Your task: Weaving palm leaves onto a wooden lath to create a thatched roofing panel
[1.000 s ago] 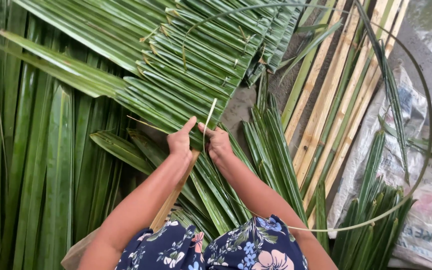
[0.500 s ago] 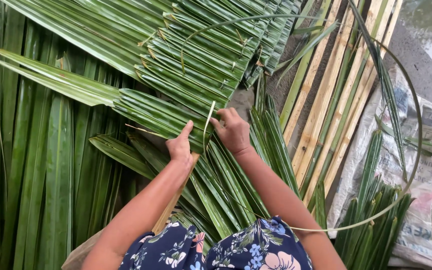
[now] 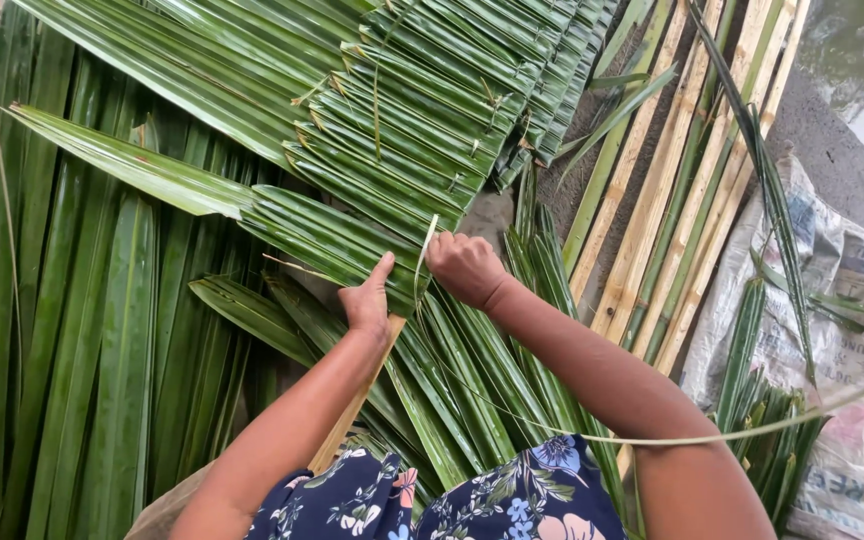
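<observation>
Since the earlier frames the right hand [image 3: 464, 268] has risen from beside the left and closed into a fist at the edge of the leaf panel, while the left hand [image 3: 370, 300] has barely shifted. Far left, long flat green palm leaves [image 3: 82, 330] lie side by side on the ground, running away from the viewer. Above them a stitched panel of folded green palm leaflets [image 3: 392, 130] slants from upper left toward the centre. The left hand rests there with fingers together and thumb raised, pressing the newest folded leaflet [image 3: 322, 240] flat against a pale wooden slat [image 3: 352, 420] that runs under the wrist. Just to its right, the right hand is shut around a thin pale fibre strip [image 3: 424, 255] that stands up out of the leaflets. More loose green leaflets [image 3: 472, 390] fan out beneath both forearms. Further right lie pale split bamboo poles [image 3: 672, 200], then a crumpled printed white sack [image 3: 842, 300]. To sew this well, it seems wise to keep the fold pinned firmly while drawing the strip snug and straight, so the overlap stays even.
</observation>
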